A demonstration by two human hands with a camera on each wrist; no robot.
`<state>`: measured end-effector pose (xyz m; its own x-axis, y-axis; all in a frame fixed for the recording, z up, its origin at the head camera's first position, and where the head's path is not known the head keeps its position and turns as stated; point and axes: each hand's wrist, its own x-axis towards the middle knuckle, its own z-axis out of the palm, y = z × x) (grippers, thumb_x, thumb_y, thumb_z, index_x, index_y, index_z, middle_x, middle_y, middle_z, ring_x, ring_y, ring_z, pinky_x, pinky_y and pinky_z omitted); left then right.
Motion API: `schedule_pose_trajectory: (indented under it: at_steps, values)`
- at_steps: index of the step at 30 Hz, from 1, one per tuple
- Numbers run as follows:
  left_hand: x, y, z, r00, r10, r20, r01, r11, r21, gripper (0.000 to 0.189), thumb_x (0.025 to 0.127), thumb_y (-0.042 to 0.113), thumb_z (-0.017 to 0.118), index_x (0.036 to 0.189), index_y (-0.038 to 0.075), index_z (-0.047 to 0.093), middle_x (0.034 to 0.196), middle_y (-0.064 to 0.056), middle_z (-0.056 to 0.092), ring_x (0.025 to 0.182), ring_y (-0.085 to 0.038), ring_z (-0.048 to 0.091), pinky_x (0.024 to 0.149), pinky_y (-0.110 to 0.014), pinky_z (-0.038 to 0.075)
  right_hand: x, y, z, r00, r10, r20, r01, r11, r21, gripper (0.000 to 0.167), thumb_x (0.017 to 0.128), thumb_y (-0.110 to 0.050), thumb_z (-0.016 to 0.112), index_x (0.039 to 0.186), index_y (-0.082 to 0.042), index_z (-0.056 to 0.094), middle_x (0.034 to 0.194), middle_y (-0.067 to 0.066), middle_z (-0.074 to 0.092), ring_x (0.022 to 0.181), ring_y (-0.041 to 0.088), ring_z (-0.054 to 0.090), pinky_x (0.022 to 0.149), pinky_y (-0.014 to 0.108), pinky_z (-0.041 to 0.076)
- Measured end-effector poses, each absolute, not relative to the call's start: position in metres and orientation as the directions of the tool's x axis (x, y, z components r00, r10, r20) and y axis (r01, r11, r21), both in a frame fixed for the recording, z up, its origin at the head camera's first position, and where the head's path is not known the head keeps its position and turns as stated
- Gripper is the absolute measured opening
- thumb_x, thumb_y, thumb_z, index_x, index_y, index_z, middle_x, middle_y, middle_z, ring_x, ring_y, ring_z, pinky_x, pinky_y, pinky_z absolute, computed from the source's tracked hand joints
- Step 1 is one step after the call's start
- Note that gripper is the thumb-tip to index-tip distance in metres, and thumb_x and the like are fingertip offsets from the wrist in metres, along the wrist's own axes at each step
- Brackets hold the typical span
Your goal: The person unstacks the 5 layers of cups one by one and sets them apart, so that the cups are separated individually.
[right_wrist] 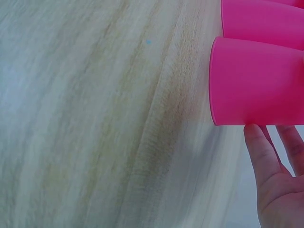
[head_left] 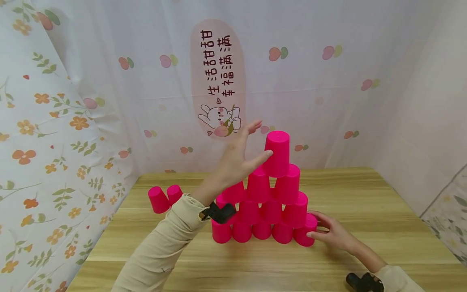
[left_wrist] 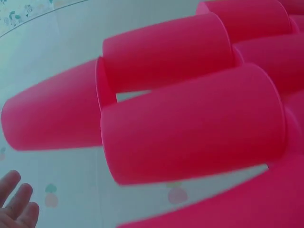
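Pink cups stand upside down in a stepped stack of several rows. At its peak sits the top cup (head_left: 279, 156), resting across two cups below it. Beside that cup is my left hand (head_left: 233, 160), thumb and fingers spread wide; in the left wrist view, its fingertips (left_wrist: 19, 202) are apart from the top cup (left_wrist: 54, 109). My right hand (head_left: 333, 233) is low at the stack's right end, touching the bottom-row end cup (head_left: 304, 237). In the right wrist view, its extended fingers rest against the side of that cup (right_wrist: 256, 83). My left forearm hides part of the stack's left side.
Two more pink cups, one on the left (head_left: 158, 200) and one nearer the stack (head_left: 174, 194), stand upside down at the table's left. The wooden table (head_left: 365, 194) ends at a printed cloth backdrop (head_left: 321, 121). A black strap (head_left: 220, 211) is on my left wrist.
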<state>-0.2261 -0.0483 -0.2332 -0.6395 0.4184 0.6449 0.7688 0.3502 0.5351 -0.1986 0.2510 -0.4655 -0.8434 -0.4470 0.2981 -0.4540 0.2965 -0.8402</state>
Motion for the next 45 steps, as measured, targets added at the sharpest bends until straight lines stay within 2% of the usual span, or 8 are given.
schedule_pose_trajectory:
  at_steps: [6, 14, 22, 28, 33, 40, 45]
  values:
    - [-0.228, -0.030, -0.235, -0.674, 0.460, 0.578, 0.737, 0.377, 0.561, 0.068, 0.079, 0.024, 0.065, 0.135, 0.008, 0.030, 0.129, -0.004, 0.041, 0.114, -0.016, 0.040, 0.091, -0.029, 0.039, -0.199, 0.251, -0.465, -0.844, -0.448, 0.294, -0.447, 0.288, -0.847, 0.056, 0.076, -0.001, 0.066, 0.121, 0.016, 0.037, 0.110, -0.025, 0.047, 0.093, -0.002, 0.053, 0.071, 0.026, 0.051]
    - [-0.226, -0.023, -0.247, -0.704, 0.460, 0.541, 0.706, 0.365, 0.607, 0.068, 0.078, 0.018, 0.067, 0.134, 0.010, 0.029, 0.121, -0.005, 0.043, 0.106, -0.014, 0.043, 0.080, -0.021, 0.044, -0.198, 0.251, -0.466, -0.843, -0.455, 0.286, -0.442, 0.285, -0.850, 0.056, 0.077, -0.001, 0.065, 0.122, 0.015, 0.037, 0.109, -0.022, 0.048, 0.093, -0.001, 0.053, 0.071, 0.029, 0.051]
    - [-0.227, -0.026, -0.244, -0.707, 0.420, 0.569, 0.699, 0.298, 0.650, 0.068, 0.078, 0.014, 0.067, 0.134, 0.008, 0.029, 0.119, -0.007, 0.044, 0.105, -0.016, 0.044, 0.080, -0.022, 0.045, -0.198, 0.250, -0.465, -0.843, -0.446, 0.300, -0.454, 0.292, -0.842, 0.056, 0.076, -0.001, 0.066, 0.121, 0.016, 0.038, 0.109, -0.022, 0.048, 0.093, -0.002, 0.053, 0.071, 0.025, 0.051]
    - [-0.231, -0.045, -0.229, -0.694, 0.364, 0.621, 0.718, 0.274, 0.640, 0.068, 0.075, 0.011, 0.069, 0.132, 0.006, 0.033, 0.117, -0.008, 0.047, 0.105, -0.017, 0.045, 0.080, -0.025, 0.046, -0.197, 0.249, -0.462, -0.849, -0.453, 0.271, -0.433, 0.302, -0.849, 0.057, 0.077, -0.004, 0.066, 0.123, 0.013, 0.038, 0.112, -0.014, 0.048, 0.094, -0.003, 0.052, 0.072, 0.031, 0.051]
    - [-0.239, -0.068, -0.223, -0.677, 0.297, 0.674, 0.736, 0.295, 0.609, 0.068, 0.074, 0.010, 0.069, 0.132, 0.005, 0.033, 0.117, -0.009, 0.047, 0.103, -0.018, 0.047, 0.079, -0.028, 0.047, -0.198, 0.249, -0.462, -0.844, -0.459, 0.279, -0.442, 0.298, -0.846, 0.057, 0.076, -0.003, 0.066, 0.122, 0.015, 0.037, 0.109, -0.023, 0.047, 0.093, -0.003, 0.052, 0.071, 0.031, 0.051]
    - [-0.253, -0.107, -0.234, -0.659, 0.203, 0.724, 0.725, 0.428, 0.540, 0.067, 0.073, 0.008, 0.070, 0.130, 0.004, 0.035, 0.118, -0.012, 0.046, 0.102, -0.023, 0.048, 0.079, -0.034, 0.048, -0.199, 0.250, -0.464, -0.841, -0.459, 0.286, -0.449, 0.298, -0.843, 0.057, 0.076, -0.003, 0.067, 0.121, 0.016, 0.038, 0.108, -0.023, 0.048, 0.091, -0.001, 0.054, 0.070, 0.030, 0.052]
    - [-0.260, -0.133, -0.250, -0.696, 0.135, 0.706, 0.666, 0.489, 0.563, 0.066, 0.074, 0.008, 0.070, 0.130, 0.002, 0.035, 0.120, -0.014, 0.044, 0.102, -0.027, 0.047, 0.079, -0.040, 0.047, -0.199, 0.251, -0.465, -0.834, -0.464, 0.298, -0.461, 0.288, -0.840, 0.057, 0.076, -0.002, 0.066, 0.121, 0.016, 0.037, 0.109, -0.024, 0.047, 0.091, -0.001, 0.053, 0.070, 0.030, 0.052]
